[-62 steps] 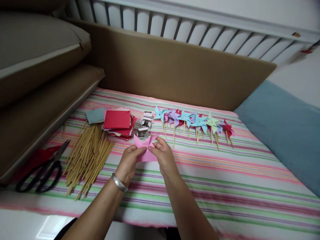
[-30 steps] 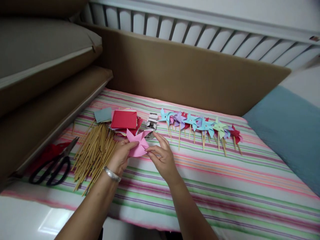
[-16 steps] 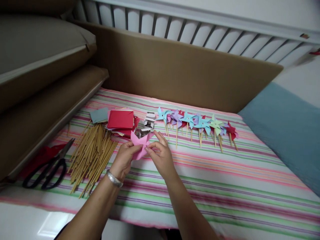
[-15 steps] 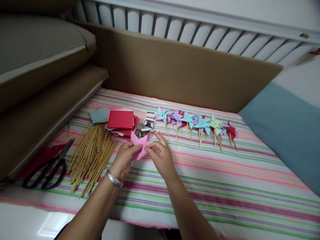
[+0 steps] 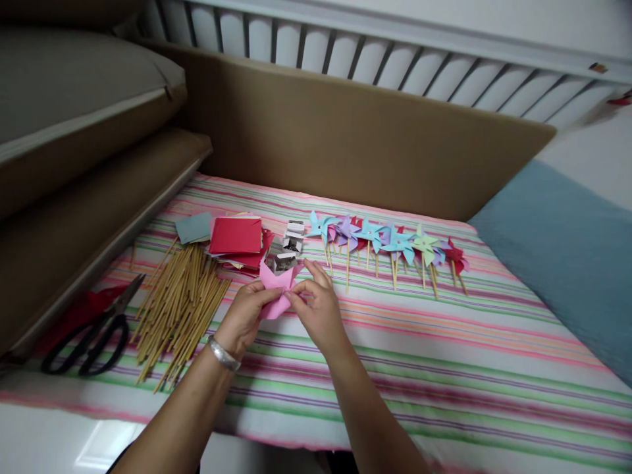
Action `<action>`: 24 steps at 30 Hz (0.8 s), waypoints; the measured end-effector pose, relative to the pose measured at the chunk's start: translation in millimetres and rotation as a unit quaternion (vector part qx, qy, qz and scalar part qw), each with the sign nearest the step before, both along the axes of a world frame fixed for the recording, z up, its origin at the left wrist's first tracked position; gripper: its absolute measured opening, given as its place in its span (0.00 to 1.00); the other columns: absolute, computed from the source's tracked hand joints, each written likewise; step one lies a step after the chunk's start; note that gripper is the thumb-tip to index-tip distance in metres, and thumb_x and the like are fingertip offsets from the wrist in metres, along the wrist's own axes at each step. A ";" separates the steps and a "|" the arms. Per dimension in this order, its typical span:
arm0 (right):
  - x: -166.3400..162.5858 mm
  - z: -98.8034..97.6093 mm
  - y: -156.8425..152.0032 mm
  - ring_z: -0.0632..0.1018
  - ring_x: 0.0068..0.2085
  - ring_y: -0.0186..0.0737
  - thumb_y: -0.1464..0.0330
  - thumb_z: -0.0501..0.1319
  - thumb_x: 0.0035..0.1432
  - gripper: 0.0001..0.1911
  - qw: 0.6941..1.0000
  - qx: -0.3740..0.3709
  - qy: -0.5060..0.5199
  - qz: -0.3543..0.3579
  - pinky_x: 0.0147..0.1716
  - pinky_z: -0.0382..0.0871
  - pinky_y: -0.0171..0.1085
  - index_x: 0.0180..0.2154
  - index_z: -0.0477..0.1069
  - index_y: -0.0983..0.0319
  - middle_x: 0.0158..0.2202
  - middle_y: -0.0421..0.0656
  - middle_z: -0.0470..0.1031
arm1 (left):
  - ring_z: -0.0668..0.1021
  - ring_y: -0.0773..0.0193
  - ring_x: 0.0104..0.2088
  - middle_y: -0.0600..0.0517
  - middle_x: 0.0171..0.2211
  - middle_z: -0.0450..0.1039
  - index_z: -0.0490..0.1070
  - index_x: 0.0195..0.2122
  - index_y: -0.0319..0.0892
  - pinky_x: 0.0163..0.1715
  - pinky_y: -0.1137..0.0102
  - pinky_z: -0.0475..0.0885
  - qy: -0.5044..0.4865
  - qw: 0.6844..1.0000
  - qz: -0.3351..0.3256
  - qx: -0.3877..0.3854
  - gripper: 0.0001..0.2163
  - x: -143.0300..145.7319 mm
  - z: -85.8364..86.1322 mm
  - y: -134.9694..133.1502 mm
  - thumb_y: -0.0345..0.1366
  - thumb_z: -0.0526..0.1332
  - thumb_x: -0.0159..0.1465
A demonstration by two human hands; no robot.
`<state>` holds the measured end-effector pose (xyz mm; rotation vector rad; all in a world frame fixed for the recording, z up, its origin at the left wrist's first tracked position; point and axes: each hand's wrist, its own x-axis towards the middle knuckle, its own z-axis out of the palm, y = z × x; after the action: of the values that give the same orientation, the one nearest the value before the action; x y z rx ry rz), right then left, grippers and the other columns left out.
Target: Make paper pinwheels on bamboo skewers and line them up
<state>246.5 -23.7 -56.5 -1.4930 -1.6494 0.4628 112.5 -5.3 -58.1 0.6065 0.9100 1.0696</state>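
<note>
Both hands (image 5: pixel 245 311) (image 5: pixel 318 313) pinch pink ppr. (image 5: pixel 273 279); rail mark (image 5: pixel 598 68) too sm. to read

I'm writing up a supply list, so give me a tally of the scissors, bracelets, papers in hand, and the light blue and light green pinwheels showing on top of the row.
Scissors: 1
Bracelet: 1
Pink paper in hand: 1
Light blue pinwheels: 3
Light green pinwheel: 1
Total: 7
</note>
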 end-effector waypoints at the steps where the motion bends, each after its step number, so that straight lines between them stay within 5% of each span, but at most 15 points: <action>1: 0.0 -0.1 -0.1 0.57 0.63 0.48 0.66 0.62 0.51 0.06 1.000 0.000 -0.004 -0.003 0.58 0.52 0.50 0.25 0.72 0.60 0.59 0.51 0.62 | 0.74 0.70 0.22 0.51 0.21 0.77 0.77 0.23 0.36 0.25 0.77 0.66 -0.005 1.000 -0.001 0.000 0.06 -0.2 -0.2 -0.1 0.31 0.70 0.43; 19: -1.0 -0.3 -0.3 0.58 0.62 0.50 0.68 0.61 0.51 0.04 0.999 0.021 -0.041 -0.016 0.57 0.54 0.52 0.25 0.72 0.60 0.58 0.51 0.63 | 0.74 0.69 0.22 0.49 0.22 0.77 0.77 0.24 0.34 0.24 0.76 0.66 0.006 1.000 -0.015 0.003 0.07 1.3 -5.0 -0.5 0.32 0.71 0.44; 24: 1.7 9.5 -2.1 0.63 0.59 0.49 0.68 0.60 0.53 0.04 1.000 0.018 0.014 -0.016 0.57 0.55 0.51 0.29 0.74 0.59 0.57 0.50 0.65 | 0.75 0.69 0.22 0.49 0.22 0.77 0.77 0.24 0.34 0.25 0.76 0.67 0.007 1.000 0.029 0.008 0.08 -11.2 7.0 2.3 0.30 0.71 0.42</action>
<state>248.2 -25.8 -47.0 -1.4779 -1.6006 0.4316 101.3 -2.9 -51.1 0.6049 0.9370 1.1270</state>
